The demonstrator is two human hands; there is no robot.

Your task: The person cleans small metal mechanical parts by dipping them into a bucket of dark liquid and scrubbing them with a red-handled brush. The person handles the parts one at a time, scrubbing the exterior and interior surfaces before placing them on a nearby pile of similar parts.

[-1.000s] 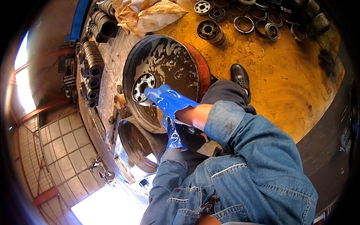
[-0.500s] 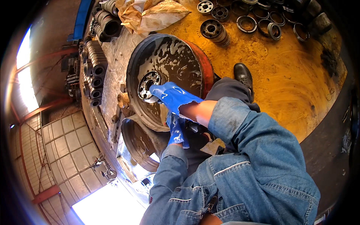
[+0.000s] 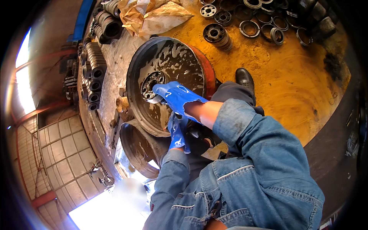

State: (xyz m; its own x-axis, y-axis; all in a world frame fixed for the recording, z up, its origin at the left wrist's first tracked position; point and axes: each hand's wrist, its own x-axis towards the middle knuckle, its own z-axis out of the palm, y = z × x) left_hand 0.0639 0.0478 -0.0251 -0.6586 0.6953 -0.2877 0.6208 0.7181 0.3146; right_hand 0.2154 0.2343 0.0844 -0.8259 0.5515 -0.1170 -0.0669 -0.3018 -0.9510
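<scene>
My right hand (image 3: 174,96), in a blue rubber glove, is closed on the near edge of a round metal flange (image 3: 147,85). The flange has holes round its face and glistens wet. It is held tilted over the dark, foam-streaked liquid in a large open drum (image 3: 130,69) with a red outer side. Below the right wrist is my left hand (image 3: 178,134), also in a wet blue glove, close to the drum's near rim. Its fingers are hidden behind the right glove.
A second, smaller drum (image 3: 132,153) stands beside the first. Metal rings (image 3: 249,29) and a stack of flanges (image 3: 219,36) lie on the yellowish floor. Crumpled brown paper (image 3: 157,17) is at the back. Cylindrical metal parts (image 3: 94,65) line the left. My shoe (image 3: 244,78) is at right.
The whole view has shifted slightly. The right hand keeps its hold on the flange, whose face has turned a little. A blurred pale shape has appeared at the lower left.
</scene>
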